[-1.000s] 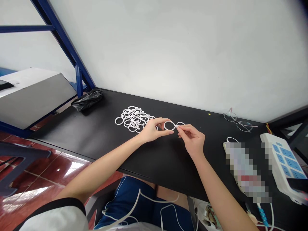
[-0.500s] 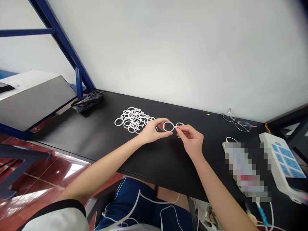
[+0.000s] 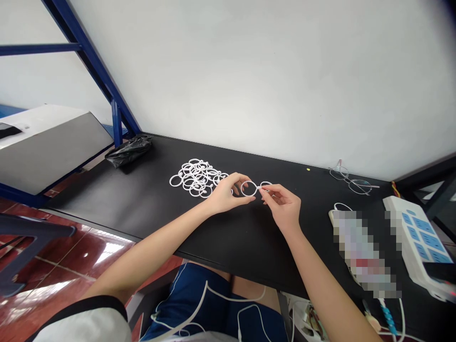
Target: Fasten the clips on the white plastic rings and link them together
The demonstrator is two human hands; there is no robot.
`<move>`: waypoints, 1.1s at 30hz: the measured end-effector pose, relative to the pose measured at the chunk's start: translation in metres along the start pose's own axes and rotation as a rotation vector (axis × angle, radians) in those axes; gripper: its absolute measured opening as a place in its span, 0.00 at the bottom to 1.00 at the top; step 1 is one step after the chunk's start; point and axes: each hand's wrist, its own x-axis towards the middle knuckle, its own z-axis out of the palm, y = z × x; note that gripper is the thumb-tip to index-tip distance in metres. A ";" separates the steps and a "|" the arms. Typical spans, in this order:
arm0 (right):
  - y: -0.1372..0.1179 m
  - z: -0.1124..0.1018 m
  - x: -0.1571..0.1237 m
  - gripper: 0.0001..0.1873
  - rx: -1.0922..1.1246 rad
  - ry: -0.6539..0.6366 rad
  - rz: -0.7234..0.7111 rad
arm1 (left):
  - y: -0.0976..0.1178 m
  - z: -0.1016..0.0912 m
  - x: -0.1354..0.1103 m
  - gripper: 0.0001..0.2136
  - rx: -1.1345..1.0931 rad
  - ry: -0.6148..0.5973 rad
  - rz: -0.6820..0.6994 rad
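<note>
My left hand [image 3: 224, 194] pinches a white plastic ring [image 3: 249, 188] between thumb and fingers, just above the black table [image 3: 142, 204]. My right hand [image 3: 283, 205] pinches the same ring at its right side, where a second white ring [image 3: 266, 184] adjoins it; whether the two are linked I cannot tell. A pile of several loose white rings [image 3: 195, 176] lies on the table just left of my left hand.
A crumpled black bag [image 3: 128, 148] lies at the table's far left. Wire-framed glasses [image 3: 351, 179] rest by the wall on the right. A white power strip [image 3: 418, 244] and a blurred object [image 3: 363, 256] sit at the right. A grey-topped box [image 3: 46, 142] stands left.
The hands and the ring shifted very slightly left and down in the picture, mostly with the camera; the grip is unchanged.
</note>
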 end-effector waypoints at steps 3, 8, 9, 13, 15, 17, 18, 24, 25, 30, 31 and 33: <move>0.000 -0.003 0.003 0.10 0.017 0.068 0.058 | -0.005 -0.001 0.001 0.17 0.155 0.056 0.079; 0.011 -0.008 0.010 0.13 0.031 0.322 0.055 | -0.015 -0.005 0.001 0.16 0.525 0.149 0.160; 0.013 -0.009 0.011 0.14 0.028 0.353 0.055 | -0.016 -0.006 0.001 0.16 0.588 0.148 0.153; 0.021 -0.013 0.013 0.13 -0.033 0.400 0.044 | -0.019 -0.016 0.002 0.17 0.807 0.154 0.089; 0.023 -0.016 0.014 0.13 -0.107 0.368 0.028 | -0.022 -0.021 0.003 0.17 0.905 0.168 0.036; 0.025 -0.017 0.014 0.15 -0.205 0.314 0.039 | -0.026 -0.025 0.003 0.17 0.983 0.181 -0.020; 0.026 -0.018 0.013 0.17 -0.257 0.285 0.056 | -0.028 -0.026 0.003 0.17 1.011 0.183 -0.043; 0.032 -0.017 0.011 0.27 -0.468 0.116 0.129 | -0.034 -0.026 0.002 0.16 1.059 0.164 -0.084; 0.033 -0.016 0.011 0.28 -0.496 0.093 0.126 | -0.034 -0.026 0.002 0.17 1.059 0.162 -0.085; 0.041 -0.013 0.012 0.27 -0.626 0.044 0.025 | -0.033 -0.027 0.002 0.17 1.028 0.180 -0.073; 0.043 -0.013 0.013 0.26 -0.639 0.046 0.010 | -0.032 -0.027 0.003 0.17 1.019 0.189 -0.070; 0.044 -0.011 0.014 0.24 -0.651 0.053 0.000 | -0.030 -0.026 0.003 0.18 1.003 0.204 -0.059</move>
